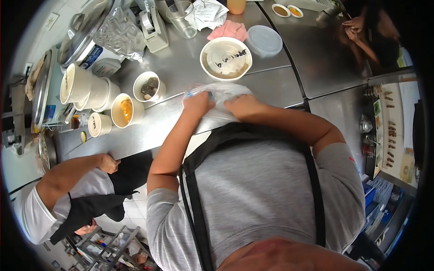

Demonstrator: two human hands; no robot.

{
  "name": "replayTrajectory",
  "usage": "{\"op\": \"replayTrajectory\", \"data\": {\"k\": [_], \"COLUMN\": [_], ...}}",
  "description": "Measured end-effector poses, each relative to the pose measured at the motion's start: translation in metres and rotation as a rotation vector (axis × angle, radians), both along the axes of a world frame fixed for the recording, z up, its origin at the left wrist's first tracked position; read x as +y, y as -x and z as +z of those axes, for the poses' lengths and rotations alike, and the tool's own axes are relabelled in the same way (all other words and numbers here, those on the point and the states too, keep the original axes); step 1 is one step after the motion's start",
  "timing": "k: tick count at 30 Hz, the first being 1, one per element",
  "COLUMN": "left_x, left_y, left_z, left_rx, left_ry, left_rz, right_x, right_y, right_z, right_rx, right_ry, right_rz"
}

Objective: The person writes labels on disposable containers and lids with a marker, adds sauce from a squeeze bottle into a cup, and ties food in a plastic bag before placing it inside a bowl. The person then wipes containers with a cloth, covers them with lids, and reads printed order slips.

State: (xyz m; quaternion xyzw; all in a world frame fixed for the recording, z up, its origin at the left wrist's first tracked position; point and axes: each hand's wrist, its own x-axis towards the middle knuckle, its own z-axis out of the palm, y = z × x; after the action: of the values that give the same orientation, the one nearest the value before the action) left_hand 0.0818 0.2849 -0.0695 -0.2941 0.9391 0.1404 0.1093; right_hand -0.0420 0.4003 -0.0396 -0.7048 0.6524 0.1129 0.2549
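A clear plastic bag (220, 95) with blue print lies bunched at the counter's front edge. My left hand (197, 104) is closed on its left side, and my right hand (245, 107) grips its right side with curled fingers. Just beyond the bag stands a round white tub (226, 58) with black handwriting on its top. Behind that tub are a pink cloth (228, 30) and a round translucent lid (264, 40). What the bag holds, if anything, cannot be made out.
White tubs (128, 110) stand on the left, one with orange contents, beside another open tub (149, 86). Farther back are a tape dispenser (153, 28), crumpled foil (120, 34) and a clear cup (183, 22). A co-worker's hand (109, 163) is near the left counter edge.
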Motion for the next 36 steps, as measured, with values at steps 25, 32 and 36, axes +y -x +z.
{"op": "replayTrajectory", "data": {"k": [25,32,36], "left_x": [0.007,-0.010,-0.007], "left_y": [-0.020,-0.026,-0.029], "left_z": [0.003,-0.017,-0.013], "left_rx": [0.070,0.289,0.122], "left_ry": [-0.101,0.082,-0.081], "left_rz": [-0.151,-0.349,-0.413], "right_x": [-0.013,-0.011,-0.025], "right_y": [0.020,0.031,0.036], "right_z": [-0.015,-0.041,-0.043], "right_rx": [0.078,0.006,0.140], "right_ry": [-0.001,0.251,0.227], "right_rz": [-0.056,0.344,0.108]}}
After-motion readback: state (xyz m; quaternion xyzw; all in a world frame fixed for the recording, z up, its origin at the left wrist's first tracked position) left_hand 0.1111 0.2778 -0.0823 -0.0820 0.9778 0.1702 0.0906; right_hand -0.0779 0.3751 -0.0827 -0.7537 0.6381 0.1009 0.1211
